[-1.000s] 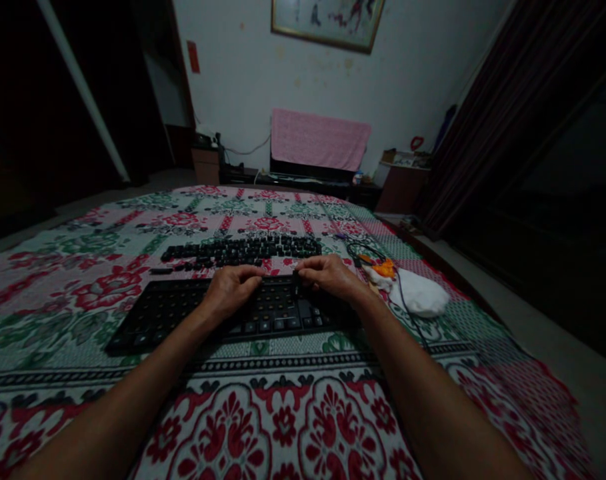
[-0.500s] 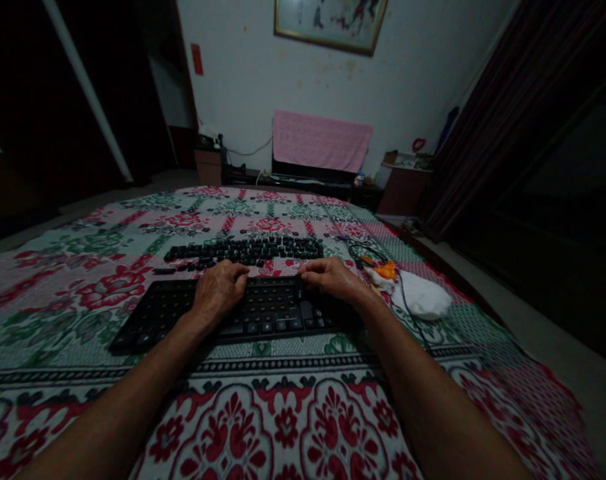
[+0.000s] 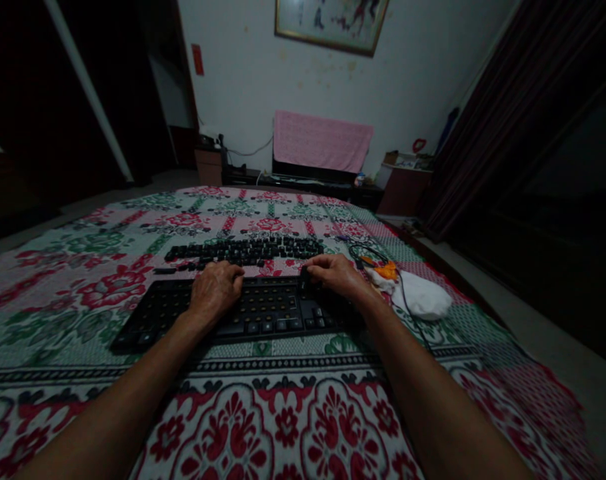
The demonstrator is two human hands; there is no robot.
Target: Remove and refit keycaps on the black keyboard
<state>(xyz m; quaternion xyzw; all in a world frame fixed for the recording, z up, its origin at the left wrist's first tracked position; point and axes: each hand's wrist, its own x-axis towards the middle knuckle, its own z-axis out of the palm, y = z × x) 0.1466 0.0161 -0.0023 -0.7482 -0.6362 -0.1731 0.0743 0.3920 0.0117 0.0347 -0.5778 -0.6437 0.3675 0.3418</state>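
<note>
A black keyboard (image 3: 270, 300) lies on the patterned bedspread, with most of its keycaps off and bare key posts showing. Some keycaps remain along its near row and right side. My left hand (image 3: 215, 288) is curled over the keyboard's far edge, left of the middle, and holds it. Over the far right part of the keyboard, my right hand (image 3: 333, 273) has thumb and fingers pinched together on a small dark piece (image 3: 303, 279), too dim to name. Loose black keycaps (image 3: 247, 249) lie in rows just beyond the keyboard.
To the right are a white cloth (image 3: 423, 295), an orange item (image 3: 385, 270) and a dark cable (image 3: 407, 300). The bedspread (image 3: 287, 427) covers the bed, whose right edge drops to the floor. A pink towel (image 3: 323, 140) hangs over a screen by the far wall.
My right hand has moved slightly right and away from me, with the dark piece at its fingertips. My left hand has shifted slightly left along the keyboard's far edge.
</note>
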